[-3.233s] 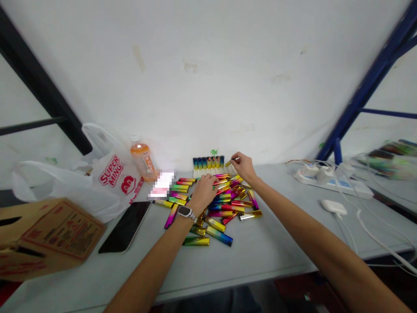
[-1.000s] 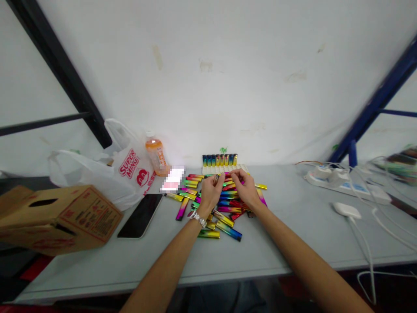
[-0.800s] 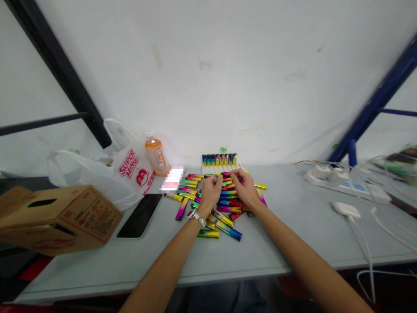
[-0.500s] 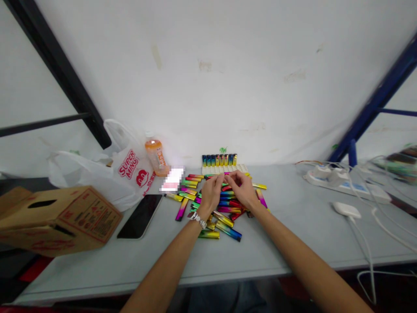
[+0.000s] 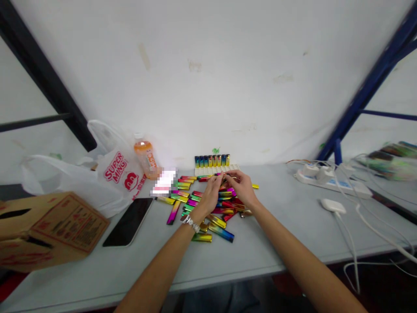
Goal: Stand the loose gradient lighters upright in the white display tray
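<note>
My left hand (image 5: 211, 193), with a silver watch or bracelet (image 5: 190, 221) at its wrist, is closed, its fingertips pinched close to the right hand's. My right hand (image 5: 243, 187) is closed too, fingers bent over. Between the hands a lighter (image 5: 224, 184) shows in part; the fingers cover most of it. Under and around them lies a loose heap of shiny lighters in yellow, blue, magenta, red and green (image 5: 221, 232). Just behind stands a white tray (image 5: 233, 168) of small slots, with a row of several blue-and-yellow lighters (image 5: 210, 161) upright along its back.
Left of the heap are a pixelated bright patch (image 5: 164, 181), an orange drink bottle (image 5: 145, 158), a plastic bag (image 5: 114, 174), a dark phone (image 5: 128, 221) and a cardboard box (image 5: 65, 230). On the right lie a power strip (image 5: 335, 182) and a white charger (image 5: 332, 205) with cables.
The whole view has shifted, so things appear further left. My right hand's fingers have spread slightly from the left hand's tips, and a magenta lighter now shows below them.
</note>
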Motion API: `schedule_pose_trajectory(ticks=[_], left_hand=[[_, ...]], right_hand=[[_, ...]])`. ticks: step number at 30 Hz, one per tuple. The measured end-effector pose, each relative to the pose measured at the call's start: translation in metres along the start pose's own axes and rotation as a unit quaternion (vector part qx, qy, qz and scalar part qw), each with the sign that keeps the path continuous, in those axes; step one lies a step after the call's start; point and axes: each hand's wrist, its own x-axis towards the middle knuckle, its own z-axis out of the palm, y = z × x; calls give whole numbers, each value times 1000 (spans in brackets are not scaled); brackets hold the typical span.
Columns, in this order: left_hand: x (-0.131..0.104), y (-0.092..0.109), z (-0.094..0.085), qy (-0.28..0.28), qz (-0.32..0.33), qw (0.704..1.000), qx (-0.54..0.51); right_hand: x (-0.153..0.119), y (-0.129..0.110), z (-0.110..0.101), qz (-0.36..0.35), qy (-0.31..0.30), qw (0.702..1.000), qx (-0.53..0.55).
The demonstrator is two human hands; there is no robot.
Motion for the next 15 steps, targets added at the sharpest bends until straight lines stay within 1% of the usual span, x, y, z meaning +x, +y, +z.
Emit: schedule_pose_trajectory(ticks=[2,4,6,8,12,15], left_hand=[[6,-5,-3,22,44,997,64],[12,-12,-7,36,92,982,163],[16,-18,-9,4,99,963,251],[18,-21,-9,-22,88,946,310],[19,-21,-5,-44,74,930,358],[21,-22,-4,-50,82,927,363]], right_hand=[[10,1,-12,-12,29,999,-8],[26,3,-27,-38,59,996,-48],[45,5,-40,-62,63,990,-112],[66,8,-51,-82,54,978,-184],[103,22,-59,-98,19,954,-282],[120,33,-59,-102,-5,942,-320]])
